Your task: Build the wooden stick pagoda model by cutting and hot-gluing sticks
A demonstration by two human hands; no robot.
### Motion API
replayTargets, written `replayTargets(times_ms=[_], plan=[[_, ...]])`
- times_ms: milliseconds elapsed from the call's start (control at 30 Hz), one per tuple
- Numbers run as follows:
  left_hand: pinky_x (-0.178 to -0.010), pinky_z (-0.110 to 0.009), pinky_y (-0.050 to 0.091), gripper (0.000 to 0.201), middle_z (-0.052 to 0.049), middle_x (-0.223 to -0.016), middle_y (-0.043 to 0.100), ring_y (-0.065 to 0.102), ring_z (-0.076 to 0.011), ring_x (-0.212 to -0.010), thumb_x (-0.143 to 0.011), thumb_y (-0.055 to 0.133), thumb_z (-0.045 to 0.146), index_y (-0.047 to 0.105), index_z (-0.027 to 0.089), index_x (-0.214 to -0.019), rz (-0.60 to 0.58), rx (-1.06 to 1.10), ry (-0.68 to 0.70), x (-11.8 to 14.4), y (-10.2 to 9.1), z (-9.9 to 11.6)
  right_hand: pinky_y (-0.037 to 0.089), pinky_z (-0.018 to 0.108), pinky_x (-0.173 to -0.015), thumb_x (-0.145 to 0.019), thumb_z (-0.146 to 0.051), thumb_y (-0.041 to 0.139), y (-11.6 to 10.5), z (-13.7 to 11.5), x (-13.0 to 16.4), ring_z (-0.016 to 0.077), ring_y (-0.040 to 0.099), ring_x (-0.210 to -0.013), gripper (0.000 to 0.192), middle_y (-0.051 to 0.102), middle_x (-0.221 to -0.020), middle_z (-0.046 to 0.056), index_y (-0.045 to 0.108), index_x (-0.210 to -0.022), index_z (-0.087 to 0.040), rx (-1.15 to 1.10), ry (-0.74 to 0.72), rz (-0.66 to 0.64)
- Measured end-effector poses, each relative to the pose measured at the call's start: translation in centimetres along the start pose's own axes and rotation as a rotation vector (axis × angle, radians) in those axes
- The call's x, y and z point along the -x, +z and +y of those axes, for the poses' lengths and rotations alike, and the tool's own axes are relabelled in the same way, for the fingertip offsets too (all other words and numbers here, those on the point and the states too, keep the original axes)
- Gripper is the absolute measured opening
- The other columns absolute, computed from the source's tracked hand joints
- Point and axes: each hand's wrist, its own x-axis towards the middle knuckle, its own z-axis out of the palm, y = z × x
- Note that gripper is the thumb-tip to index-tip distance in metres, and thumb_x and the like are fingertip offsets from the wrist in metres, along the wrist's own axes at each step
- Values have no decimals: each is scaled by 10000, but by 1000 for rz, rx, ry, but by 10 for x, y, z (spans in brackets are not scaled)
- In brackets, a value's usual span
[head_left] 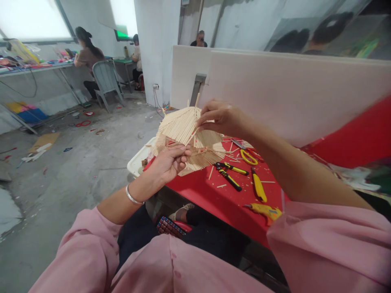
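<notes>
I hold a model made of many thin wooden sticks [180, 126] in the air over the left end of a red table [214, 195]. My left hand [169, 162] grips its lower edge from below. My right hand [221, 117] reaches over the top and pinches a single loose stick [193, 135] against the model's slanted stick surface. Both sleeves are pink, and a silver bangle sits on my left wrist.
On the table lie black-and-yellow pliers [227, 174], a yellow utility knife [259, 188], yellow scissors [248, 156], a yellow glue gun [264, 210] and scattered sticks. A white tray [137, 160] sits at the table's left end. White boards stand behind. Other people sit at far benches.
</notes>
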Motion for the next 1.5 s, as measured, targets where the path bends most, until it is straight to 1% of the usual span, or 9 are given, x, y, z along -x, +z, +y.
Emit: replayTargets(times_ms=[367, 533, 600, 733, 833, 1000, 1133, 1300, 1500], plan=[[-368, -161, 428, 78, -31, -667, 724, 568, -65, -404, -884, 663, 90, 741, 90, -888, -63, -221, 165, 31, 6, -10, 453, 388, -806, -984, -462, 577, -6, -27, 0, 210, 550, -862, 289, 627, -859, 52, 765, -865, -277, 67, -42, -41], [-342, -169, 342, 58, 13, -632, 696, 510, -42, -370, -849, 712, 131, 764, 142, -871, 36, -376, 493, 37, -1, -1, 453, 376, -822, -1000, -437, 556, -13, -40, 1, 203, 556, -879, 288, 627, -873, 53, 745, -860, -270, 90, -57, -55], [-345, -163, 315, 62, 27, -611, 675, 484, -29, -365, -848, 707, 119, 758, 152, -860, 87, -389, 543, 32, -6, 6, 455, 373, -827, -999, -435, 561, -17, -41, 2, 200, 561, -884, 283, 628, -879, 52, 741, -855, -271, 85, -54, -62], [-333, -151, 281, 66, 23, -563, 618, 443, -23, -346, -854, 716, 138, 716, 117, -791, 47, -352, 320, 15, -18, 12, 460, 366, -824, -993, -431, 577, -19, -34, 2, 196, 570, -891, 274, 626, -895, 53, 738, -853, -260, 54, -48, -77], [-327, -127, 272, 48, -4, -633, 651, 482, -24, -385, -859, 666, 75, 710, 91, -855, -10, -266, 157, 5, -22, 7, 458, 361, -830, -994, -427, 578, -16, -22, 1, 189, 576, -886, 282, 629, -903, 55, 736, -850, -244, 20, -63, -98], [-318, -95, 244, 151, -3, -672, 632, 471, -15, -414, -805, 603, -37, 642, 104, -840, -63, -114, 14, -2, -15, 3, 451, 352, -846, -995, -410, 580, -10, -7, -1, 187, 581, -900, 264, 636, -912, 50, 737, -861, -245, -8, -71, -141], [-311, -85, 213, 176, 47, -620, 535, 441, -7, -412, -761, 640, -53, 607, 116, -798, -105, -91, -15, -5, -10, 6, 453, 335, -830, -997, -413, 585, -9, 2, -3, 174, 585, -883, 262, 635, -911, 47, 740, -876, -240, -45, -81, -148], [-307, -89, 211, 200, 43, -646, 561, 429, 1, -408, -729, 664, -52, 586, 127, -775, -97, -95, -15, -7, -9, 7, 456, 326, -818, -997, -413, 592, -8, 8, -9, 163, 593, -868, 260, 649, -909, 42, 747, -882, -239, -88, -116, -146], [-312, -92, 204, 227, 70, -586, 505, 423, -2, -405, -707, 684, -52, 569, 141, -740, -73, -105, -15, -8, -9, 8, 462, 318, -804, -996, -392, 601, -7, 8, -11, 158, 599, -862, 247, 647, -908, 43, 746, -878, -231, -114, -139, -148]])
